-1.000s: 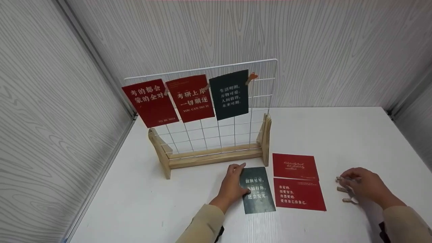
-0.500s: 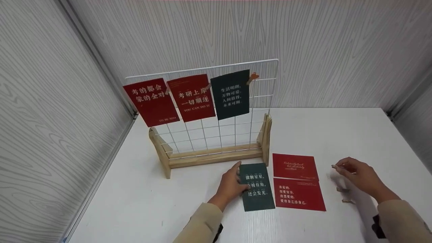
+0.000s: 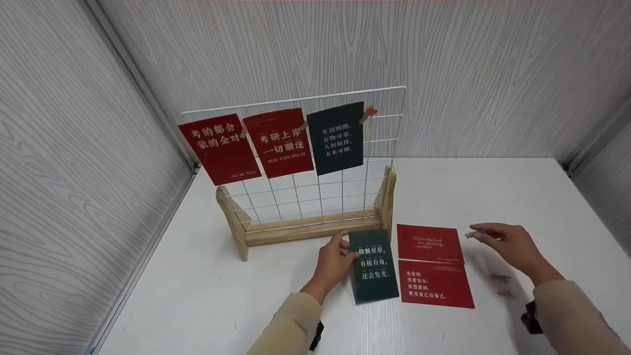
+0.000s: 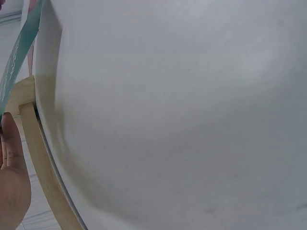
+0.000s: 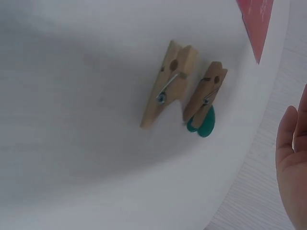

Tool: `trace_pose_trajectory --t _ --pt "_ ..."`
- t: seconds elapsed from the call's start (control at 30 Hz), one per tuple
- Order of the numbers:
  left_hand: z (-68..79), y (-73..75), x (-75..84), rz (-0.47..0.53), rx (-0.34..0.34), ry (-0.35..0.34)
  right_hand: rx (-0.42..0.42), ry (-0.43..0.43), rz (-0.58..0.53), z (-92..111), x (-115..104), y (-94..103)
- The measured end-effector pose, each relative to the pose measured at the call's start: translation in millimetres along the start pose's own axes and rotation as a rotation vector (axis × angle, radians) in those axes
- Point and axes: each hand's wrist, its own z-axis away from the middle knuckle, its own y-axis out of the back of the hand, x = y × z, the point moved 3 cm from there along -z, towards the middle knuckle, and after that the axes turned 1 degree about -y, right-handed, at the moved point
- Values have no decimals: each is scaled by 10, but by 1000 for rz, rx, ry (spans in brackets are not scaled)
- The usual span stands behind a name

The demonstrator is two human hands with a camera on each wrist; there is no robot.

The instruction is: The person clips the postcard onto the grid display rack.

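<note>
In the head view my left hand (image 3: 331, 266) grips a dark green card (image 3: 375, 291) by its left edge. The card, printed with white characters, is raised off the table in front of the rack. The left wrist view catches it nearly edge-on, in front of a wooden foot. My right hand (image 3: 517, 251) pinches a small wooden clothespin (image 3: 470, 234) between thumb and fingertips, above the table and right of the red cards; a bit of purple shows on it. Two more clothespins, a plain one (image 5: 168, 88) and one with a green heart (image 5: 206, 125), lie below that hand.
A white wire grid rack (image 3: 330, 197) on a wooden base (image 3: 315, 228) stands behind the left hand. Two red cards (image 3: 221, 165) (image 3: 281, 165) and a dark green one (image 3: 337, 160) hang clipped on it. Two red cards (image 3: 429, 241) (image 3: 436, 296) lie on the table.
My right hand has picked up a clothespin and carried it left and away from me. My left hand has lifted the green card slightly off the table.
</note>
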Motion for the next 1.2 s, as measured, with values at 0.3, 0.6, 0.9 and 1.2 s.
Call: trace_pose_trajectory --t 0.3,0.6,0.9,1.2 --pt "-74 70 174 30 -13 -103 16 76 -86 -180 -204 -62" --pt "-214 160 463 18 -3 -198 86 74 -173 -355 -450 -50" --pt "-356 244 709 -25 33 -254 141 34 -252 -520 -663 13" --pt "-453 312 969 -10 61 -342 152 92 -312 -686 -844 86"
